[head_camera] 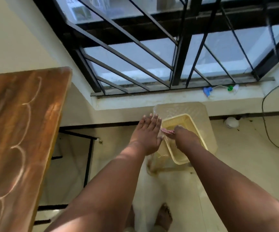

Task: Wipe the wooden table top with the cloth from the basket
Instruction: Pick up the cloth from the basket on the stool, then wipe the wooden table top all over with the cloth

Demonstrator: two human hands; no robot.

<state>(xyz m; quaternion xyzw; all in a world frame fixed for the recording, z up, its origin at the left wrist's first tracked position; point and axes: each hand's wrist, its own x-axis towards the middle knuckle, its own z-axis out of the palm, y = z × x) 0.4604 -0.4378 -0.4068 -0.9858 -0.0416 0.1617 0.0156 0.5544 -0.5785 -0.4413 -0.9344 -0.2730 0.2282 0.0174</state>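
A small piece of cloth [167,131], pink-and-white patterned as far as could be made out, was seen at the near-left rim of the basket [185,121], pinched by the right hand [184,137], whose fingers were curled round it; only a narrow strip of the fabric showed between the two hands. The left hand [148,133] was held flat beside the basket's left wall, fingers straight and spread, gripping nothing. The basket was a pale yellow plastic tray, rectangular, with finely slotted walls and a smooth rim, and it was set at an angle on a translucent, cream-coloured plastic stool [200,111] beneath the window sill [152,99]. The wooden table top [18,131] was seen well apart at the left, its brown grained surface marked with pale curved streaks; a dark metal frame [89,158] was visible under its right edge. Black window bars [178,47] crossed the glass above. On the sill, small blue [208,90] and green [230,88] plastic pieces lay near a dark cable [269,139] that ran down to the pale floor.
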